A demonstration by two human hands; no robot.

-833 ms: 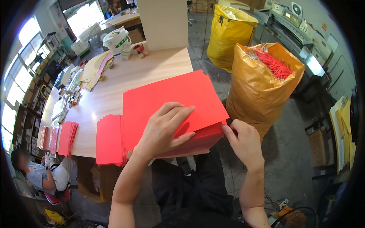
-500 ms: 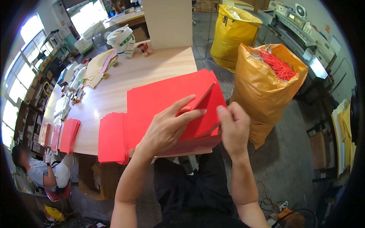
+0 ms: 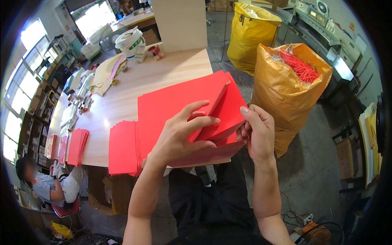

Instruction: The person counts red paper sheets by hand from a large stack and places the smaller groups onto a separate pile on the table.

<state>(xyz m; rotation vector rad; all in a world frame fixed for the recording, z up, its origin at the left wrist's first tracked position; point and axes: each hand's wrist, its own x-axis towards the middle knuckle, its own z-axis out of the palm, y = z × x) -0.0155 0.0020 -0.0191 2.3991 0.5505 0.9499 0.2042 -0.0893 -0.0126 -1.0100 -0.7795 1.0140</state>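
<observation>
A thick stack of red paper sheets (image 3: 171,104) lies at the table's near right corner. My left hand (image 3: 179,132) rests over its near part, fingers spread around a raised bunch of sheets that stands up between them. The thumb is stretched toward the near edge. My right hand (image 3: 260,132) pinches the right corner of the sheets below, thumb on top and the other fingers curled underneath, bending that corner upward. Its fingertips are partly hidden. Left of the stack, a smaller fanned pile of red sheets (image 3: 122,148) overhangs the front edge.
More red piles (image 3: 78,147) lie farther left on the wooden table (image 3: 179,65). A white bucket (image 3: 130,42) and tape rolls stand toward the back. Right of the table are an orange sack (image 3: 288,98) of red strips and a yellow sack (image 3: 251,41). A person (image 3: 49,185) sits at far left.
My right hand has shifted slightly right and its thumb now presses on the sheets' corner, which is lifted higher. My left thumb has come into sight, extended toward the right.
</observation>
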